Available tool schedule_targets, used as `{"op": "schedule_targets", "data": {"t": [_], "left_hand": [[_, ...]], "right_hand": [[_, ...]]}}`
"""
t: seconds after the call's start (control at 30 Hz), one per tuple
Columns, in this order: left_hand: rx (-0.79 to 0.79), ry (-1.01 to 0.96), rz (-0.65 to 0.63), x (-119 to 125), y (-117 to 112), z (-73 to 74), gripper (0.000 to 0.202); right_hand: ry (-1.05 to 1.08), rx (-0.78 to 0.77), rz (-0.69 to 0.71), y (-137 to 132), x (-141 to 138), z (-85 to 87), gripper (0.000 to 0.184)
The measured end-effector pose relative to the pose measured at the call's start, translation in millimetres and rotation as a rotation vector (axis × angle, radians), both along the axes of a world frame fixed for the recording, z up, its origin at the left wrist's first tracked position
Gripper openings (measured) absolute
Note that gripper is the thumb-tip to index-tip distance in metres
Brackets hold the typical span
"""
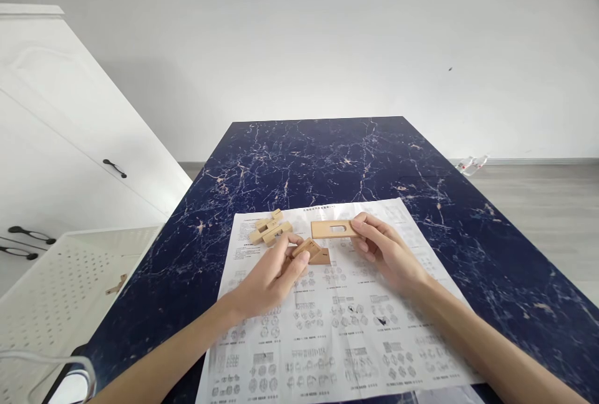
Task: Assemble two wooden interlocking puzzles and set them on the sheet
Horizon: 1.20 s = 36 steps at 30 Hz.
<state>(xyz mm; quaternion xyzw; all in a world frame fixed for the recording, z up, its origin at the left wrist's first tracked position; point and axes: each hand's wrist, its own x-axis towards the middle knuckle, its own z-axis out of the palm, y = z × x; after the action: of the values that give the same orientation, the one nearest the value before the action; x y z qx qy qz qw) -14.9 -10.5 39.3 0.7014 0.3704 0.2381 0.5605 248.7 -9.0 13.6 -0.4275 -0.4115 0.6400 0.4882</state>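
Between the thumb and fingers of my right hand (381, 248) is a flat wooden puzzle piece with a slot (325, 229), held by its right end above the sheet. My left hand (274, 273) pinches a small wooden block (306, 248). Just behind that block a second flat wooden piece (322, 257) shows; whether it is held or lies on the paper I cannot tell. Beyond my left fingers, several notched wooden pieces (271, 227) lie in a loose pile on the printed instruction sheet (337, 354). The sheet carries rows of small diagrams and text.
The dark blue marble-patterned table (309, 160) narrows toward the white wall. At the left stand a white cabinet (84, 117) and a white perforated basket (60, 279) with a small brown piece (116, 284) in it. A white cable (51, 357) curves at lower left.
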Motion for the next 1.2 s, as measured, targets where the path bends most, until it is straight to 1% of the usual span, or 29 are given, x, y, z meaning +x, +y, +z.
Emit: {"op": "schedule_targets", "data": {"t": [0.07,0.13,0.23,0.33,0.47,0.53,0.67,0.83,0.97,1.2], "left_hand": [[-0.112,-0.066,-0.025,2,2,4.5,0.033],[-0.189,-0.114,-0.048,2,4,6.0,0.036],[-0.252,-0.104,-0.016,1,8,4.6,0.040],[-0.282,-0.089,0.047,0,11,2.7,0.043],[-0.324,-0.126,0.064,-1,11,1.4,0.040],[-0.331,-0.141,0.050,-2,11,1.0,0.040],[-0.391,-0.158,0.015,-2,10,1.1,0.040],[-0.422,-0.220,-0.052,1,10,2.1,0.036],[-0.415,-0.245,-0.092,1,11,3.1,0.032],[-0.411,-0.171,-0.124,-2,10,4.0,0.032]], "right_hand": [[0.002,0.009,-0.006,0,-1,0.0,0.040],[-0.002,0.016,-0.009,0,-1,0.8,0.039],[-0.030,0.026,-0.009,-1,-3,3.1,0.038],[-0.071,0.039,0.018,-4,-6,5.4,0.037],[-0.086,0.083,0.051,-7,-11,5.8,0.038],[-0.114,0.130,0.030,-9,-14,4.4,0.038],[-0.226,0.215,-0.063,-12,-19,-0.4,0.035],[-0.339,0.266,-0.133,-18,-23,-4.7,0.029],[-0.378,0.268,-0.146,-22,-27,-4.0,0.026],[-0.423,0.293,-0.109,-26,-30,-1.3,0.022]]}}
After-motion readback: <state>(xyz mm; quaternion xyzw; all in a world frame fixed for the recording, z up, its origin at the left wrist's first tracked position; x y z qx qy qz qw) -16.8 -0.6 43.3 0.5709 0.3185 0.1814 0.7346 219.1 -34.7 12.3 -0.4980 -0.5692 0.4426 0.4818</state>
